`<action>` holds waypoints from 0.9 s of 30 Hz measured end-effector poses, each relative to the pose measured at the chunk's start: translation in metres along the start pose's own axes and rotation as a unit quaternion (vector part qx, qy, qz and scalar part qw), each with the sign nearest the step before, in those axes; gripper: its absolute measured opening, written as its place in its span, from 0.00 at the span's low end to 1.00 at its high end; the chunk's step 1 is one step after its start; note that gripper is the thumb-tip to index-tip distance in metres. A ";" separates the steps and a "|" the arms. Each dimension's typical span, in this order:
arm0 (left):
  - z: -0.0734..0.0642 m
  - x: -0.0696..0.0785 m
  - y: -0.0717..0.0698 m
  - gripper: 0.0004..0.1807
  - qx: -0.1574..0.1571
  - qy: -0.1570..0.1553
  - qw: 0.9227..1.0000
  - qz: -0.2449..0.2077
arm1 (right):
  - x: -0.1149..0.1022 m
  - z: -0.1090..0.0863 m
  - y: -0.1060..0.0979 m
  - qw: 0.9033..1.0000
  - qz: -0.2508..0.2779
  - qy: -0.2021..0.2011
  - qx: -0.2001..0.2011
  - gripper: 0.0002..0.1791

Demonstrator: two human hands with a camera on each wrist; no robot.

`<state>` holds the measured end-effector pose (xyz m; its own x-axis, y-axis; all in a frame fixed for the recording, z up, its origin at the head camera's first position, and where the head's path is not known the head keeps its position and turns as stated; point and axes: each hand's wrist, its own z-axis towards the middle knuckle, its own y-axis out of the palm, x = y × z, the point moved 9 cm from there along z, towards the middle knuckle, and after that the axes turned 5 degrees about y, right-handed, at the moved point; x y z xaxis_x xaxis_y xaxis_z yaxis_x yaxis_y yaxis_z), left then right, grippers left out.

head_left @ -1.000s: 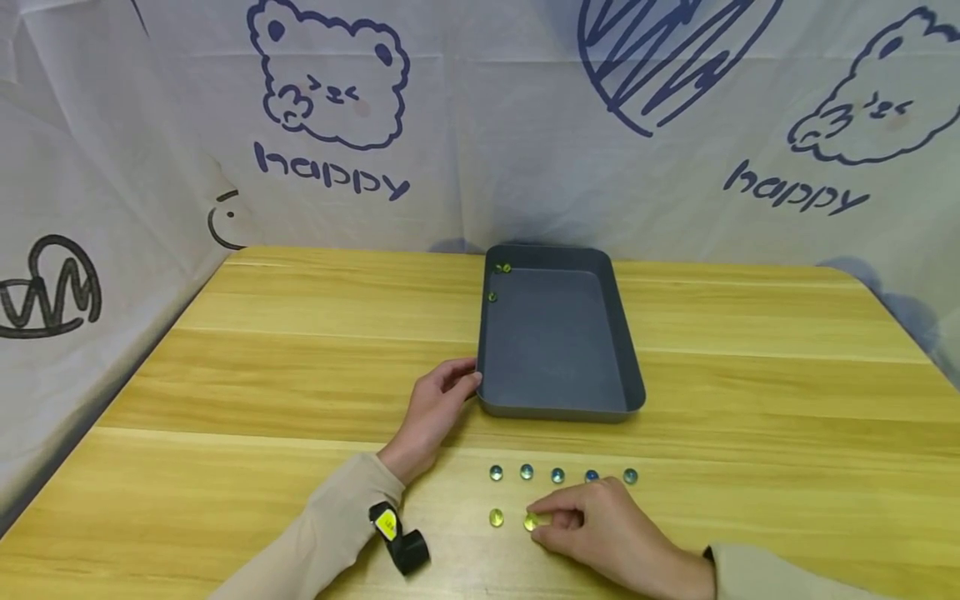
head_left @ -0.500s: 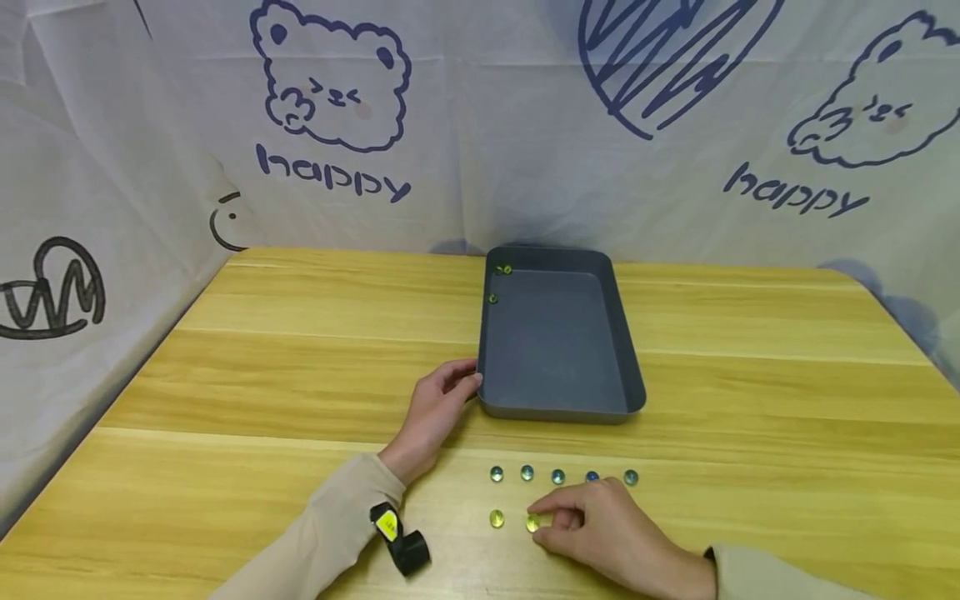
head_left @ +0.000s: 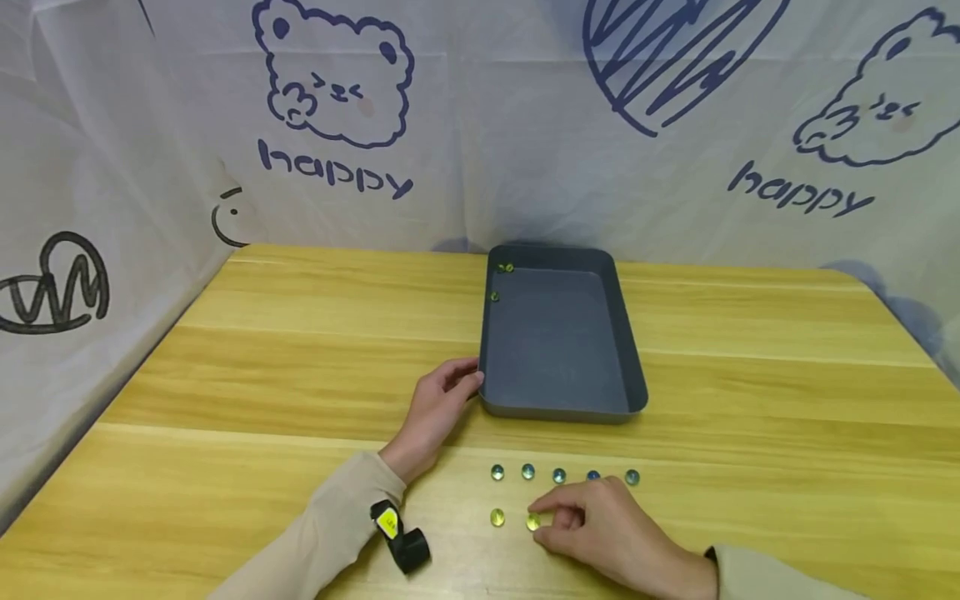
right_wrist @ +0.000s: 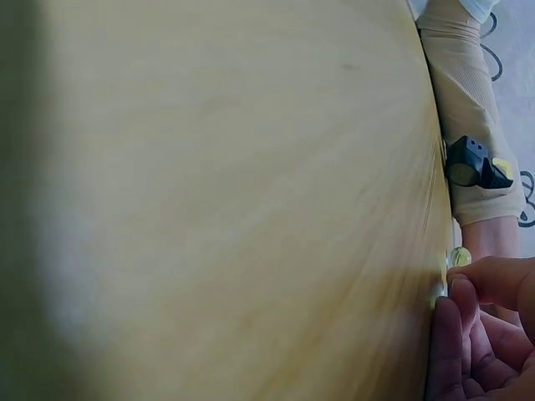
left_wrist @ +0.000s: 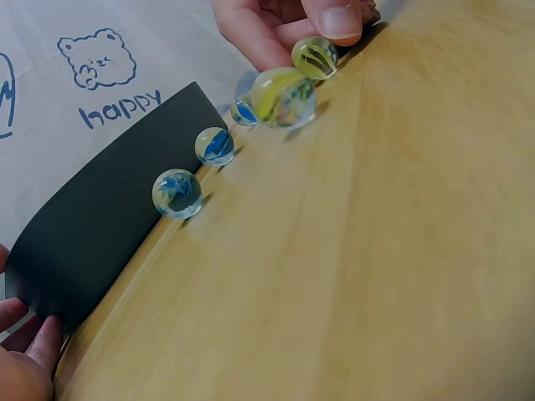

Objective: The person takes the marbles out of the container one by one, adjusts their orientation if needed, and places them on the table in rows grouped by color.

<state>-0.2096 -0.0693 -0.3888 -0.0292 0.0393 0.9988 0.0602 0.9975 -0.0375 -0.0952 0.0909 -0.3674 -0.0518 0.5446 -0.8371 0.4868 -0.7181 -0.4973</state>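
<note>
My right hand (head_left: 611, 529) pinches a yellow glass marble (head_left: 532, 522) between thumb and index finger, low over the table. In the left wrist view this marble (left_wrist: 314, 58) shows dark stripes and sits right at the fingertips. Another yellow marble (head_left: 497, 517) lies just left of it. Behind them runs a row of bluish marbles (head_left: 528, 472), one partly hidden by my right hand. My left hand (head_left: 435, 412) touches the outside of a dark grey rectangular tray (head_left: 562, 412) at its near left corner, fingers along the wall. Several yellow-green marbles (head_left: 509, 268) lie inside along its far left side.
Everything stands on a wooden table (head_left: 300, 375). White cloth (head_left: 480, 125) with bear drawings hangs behind and at the left. A black strap device (head_left: 401, 537) sits on my left sleeve, close over the table.
The view shifts very slightly. Both hands, the tray and the marbles keep their places, with the yellow marble still between my right fingertips.
</note>
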 end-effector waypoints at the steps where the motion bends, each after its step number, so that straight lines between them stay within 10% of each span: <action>1: 0.000 0.001 0.000 0.19 0.000 0.000 1.000 -0.001 | 0.000 0.000 0.000 1.000 0.000 0.000 0.001 0.11; 27: 0.001 0.003 0.001 0.19 0.000 0.000 1.000 0.002 | 0.000 0.000 -0.003 1.000 -0.011 0.004 0.004 0.11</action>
<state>-0.2103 -0.0683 -0.3863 -0.0295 0.0440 0.9986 0.0610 0.9972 -0.0421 -0.0966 0.0933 -0.3659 -0.0557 0.5631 -0.8245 0.4792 -0.7094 -0.5168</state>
